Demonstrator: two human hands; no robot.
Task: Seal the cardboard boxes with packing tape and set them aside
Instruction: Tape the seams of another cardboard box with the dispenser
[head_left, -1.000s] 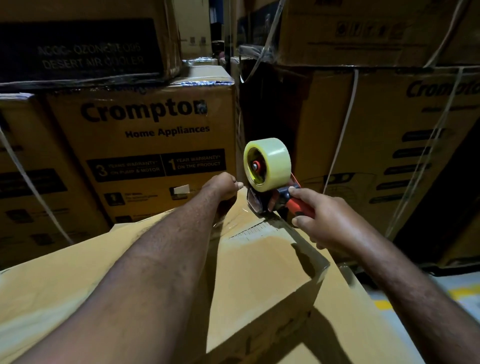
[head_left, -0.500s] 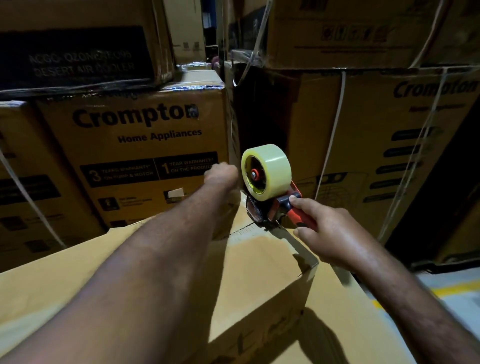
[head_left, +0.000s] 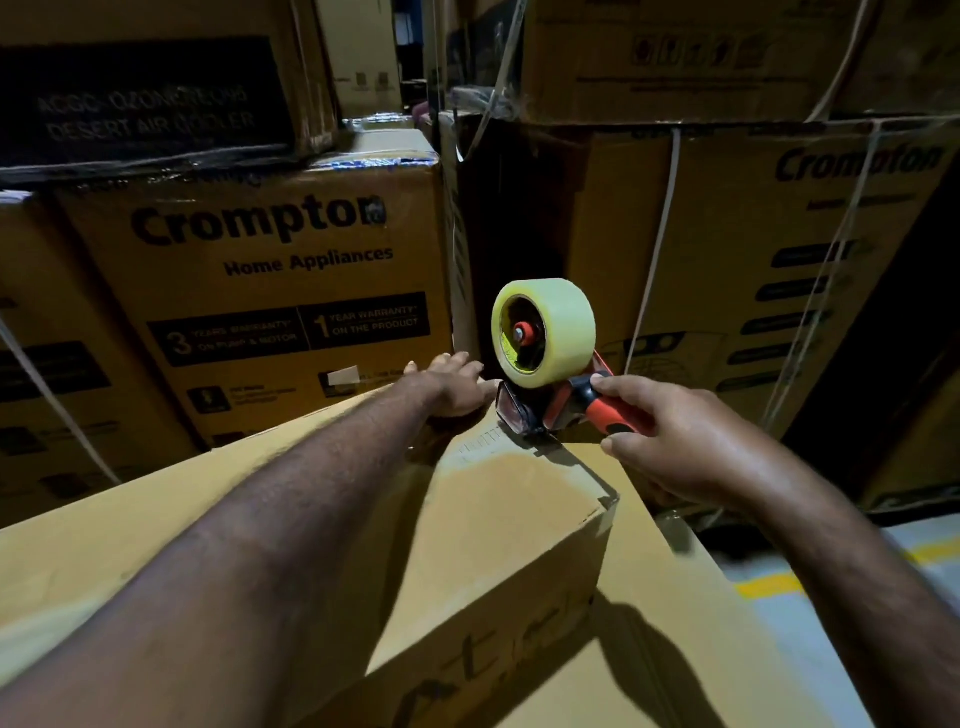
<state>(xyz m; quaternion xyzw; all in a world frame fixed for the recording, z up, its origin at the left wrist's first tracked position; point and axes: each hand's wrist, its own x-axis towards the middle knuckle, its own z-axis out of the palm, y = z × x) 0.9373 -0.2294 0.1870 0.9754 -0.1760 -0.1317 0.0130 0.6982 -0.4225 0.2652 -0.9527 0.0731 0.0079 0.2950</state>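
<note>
A plain brown cardboard box (head_left: 519, 525) lies in front of me, on top of a wider cardboard box (head_left: 670, 639). My right hand (head_left: 670, 441) grips the red handle of a tape dispenser (head_left: 545, 384), which carries a pale yellow roll of packing tape and sits with its nose on the top box's far edge. My left hand (head_left: 452, 387) reaches over that far edge just left of the dispenser, fingers spread flat against it. A strip of clear tape (head_left: 483, 447) shows on the box top near the dispenser.
Stacks of printed Crompton appliance cartons (head_left: 280, 280) rise close behind the box, on the left and on the right (head_left: 779, 270), bound with white straps. Grey floor with a yellow line (head_left: 769, 587) shows at the lower right.
My left hand has gone from a fist to flat fingers over the box's far edge. The dispenser has stayed near the far edge.
</note>
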